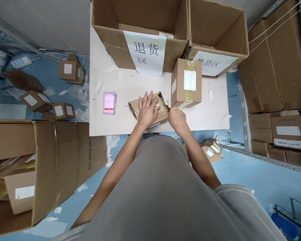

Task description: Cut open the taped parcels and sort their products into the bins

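Note:
A small cardboard box (162,117) with loose, crumpled clear-yellow tape lies near the front edge of the white table (130,124). My left hand (147,110) rests flat on top of it, fingers stretched out. At the box's right end, my right hand (177,118) is closed in a fist around a small red-and-black tool (168,108); most of the tool is hidden, so its kind does not show. Just behind my right hand stands a taped cardboard box (177,95) with a white label. A blurred pink item (109,103) lies at the table's left.
Two large open cartons (110,47) (195,53) with paper signs line the table's back. Another big carton (62,167) holding boxes is at left. Several small boxes (71,70) and paper scraps litter the blue floor. A shelf with cartons (288,129) stands at right.

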The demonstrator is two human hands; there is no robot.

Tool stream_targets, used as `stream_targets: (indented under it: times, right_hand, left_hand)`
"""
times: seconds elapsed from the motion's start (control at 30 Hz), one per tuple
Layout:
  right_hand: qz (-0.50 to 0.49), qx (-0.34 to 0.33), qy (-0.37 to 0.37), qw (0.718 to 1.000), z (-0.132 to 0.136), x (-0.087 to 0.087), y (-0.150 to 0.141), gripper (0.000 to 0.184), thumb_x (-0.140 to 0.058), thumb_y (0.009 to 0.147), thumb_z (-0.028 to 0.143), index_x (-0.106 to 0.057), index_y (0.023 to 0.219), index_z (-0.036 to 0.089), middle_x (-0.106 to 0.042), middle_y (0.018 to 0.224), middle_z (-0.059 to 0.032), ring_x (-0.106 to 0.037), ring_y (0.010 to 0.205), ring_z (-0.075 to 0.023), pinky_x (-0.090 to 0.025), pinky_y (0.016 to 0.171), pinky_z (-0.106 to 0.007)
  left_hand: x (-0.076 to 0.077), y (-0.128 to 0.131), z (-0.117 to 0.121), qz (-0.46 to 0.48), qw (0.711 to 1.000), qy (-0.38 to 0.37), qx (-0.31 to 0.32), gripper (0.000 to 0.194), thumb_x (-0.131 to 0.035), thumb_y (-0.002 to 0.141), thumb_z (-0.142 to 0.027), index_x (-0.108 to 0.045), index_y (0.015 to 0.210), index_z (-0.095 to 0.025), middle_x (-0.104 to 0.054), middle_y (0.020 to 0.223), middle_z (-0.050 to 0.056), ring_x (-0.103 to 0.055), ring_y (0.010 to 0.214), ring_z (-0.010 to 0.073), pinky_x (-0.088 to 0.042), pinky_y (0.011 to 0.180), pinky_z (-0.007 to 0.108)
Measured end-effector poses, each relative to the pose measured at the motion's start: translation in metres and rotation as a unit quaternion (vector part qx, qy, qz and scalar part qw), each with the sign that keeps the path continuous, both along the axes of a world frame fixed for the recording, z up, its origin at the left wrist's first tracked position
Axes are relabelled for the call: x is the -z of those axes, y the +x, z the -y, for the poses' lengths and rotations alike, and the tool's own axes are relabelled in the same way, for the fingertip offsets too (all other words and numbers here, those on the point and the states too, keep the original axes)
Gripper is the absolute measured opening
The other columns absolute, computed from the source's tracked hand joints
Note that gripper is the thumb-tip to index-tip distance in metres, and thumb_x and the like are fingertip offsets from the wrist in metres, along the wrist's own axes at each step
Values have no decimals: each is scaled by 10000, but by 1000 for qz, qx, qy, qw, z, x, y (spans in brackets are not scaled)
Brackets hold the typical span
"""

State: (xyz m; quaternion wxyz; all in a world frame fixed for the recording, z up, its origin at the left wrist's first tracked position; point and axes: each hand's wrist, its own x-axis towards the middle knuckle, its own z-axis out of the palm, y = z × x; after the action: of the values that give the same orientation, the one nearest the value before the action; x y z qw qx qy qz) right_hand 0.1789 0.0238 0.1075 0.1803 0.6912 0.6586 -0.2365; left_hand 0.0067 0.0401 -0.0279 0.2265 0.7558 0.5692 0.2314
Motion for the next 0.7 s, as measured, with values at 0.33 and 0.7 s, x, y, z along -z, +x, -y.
stream_targets:
  times: [0.33,0.7]
  right_hand:
    - [-236,175,86,952,61,100,103,553,-440,1207,508,-646,1623,206,-861,944,-35,-831,764,-211,-659,883,-306]
    - [-206,266,119,934,40,195,92,558,-532,1089,343,-669,1523,22,-611,1660,-365,-590,1545,-338,-455,1323,-525]
  left_hand:
    - [-7,-25,14,40,999,11,14,653,-466,1196,-590,-546,1769,-289,-342,1942,105,-200,1849,367,-39,1492,720]
    - [-4,-122,63,33,998,-3,-47,786,-331,1203,-716,-483,1820,-254,-249,1969,163,-126,1861,377,-139,1490,664]
